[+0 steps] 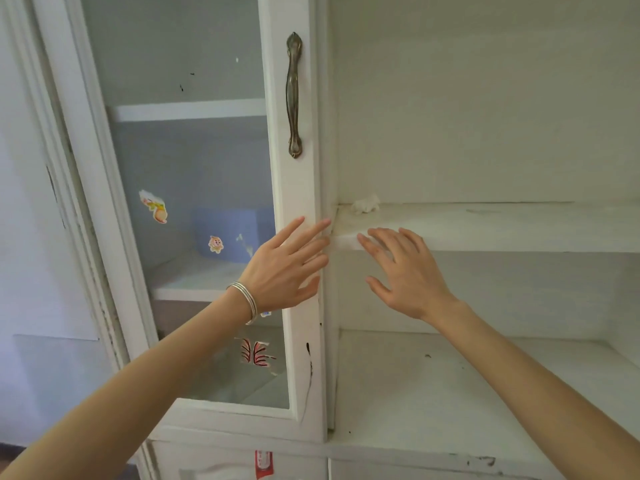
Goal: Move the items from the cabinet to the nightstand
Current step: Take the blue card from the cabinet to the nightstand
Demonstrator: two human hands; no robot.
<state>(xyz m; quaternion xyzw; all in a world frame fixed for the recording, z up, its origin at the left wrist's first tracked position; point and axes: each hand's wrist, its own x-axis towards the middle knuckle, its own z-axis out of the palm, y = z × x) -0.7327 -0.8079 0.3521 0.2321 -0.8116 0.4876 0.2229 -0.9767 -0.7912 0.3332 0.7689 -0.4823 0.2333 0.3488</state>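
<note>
both hands spread: left hand (280,268) on cabinet door (299,188), right hand (405,271) near shelf (485,233).

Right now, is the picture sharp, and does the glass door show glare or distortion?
Head view: the hands, left hand and right hand, look sharp; wide-angle bending curves the door frame; the glass is hazy, so the blue box behind it looks soft; lighting is even.

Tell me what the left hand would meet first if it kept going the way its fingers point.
The left hand points up and right, fingertips already at the right edge of the glass door's frame. Going on, it would likely meet the white shelf's left front corner first, though depth is unclear.
</note>
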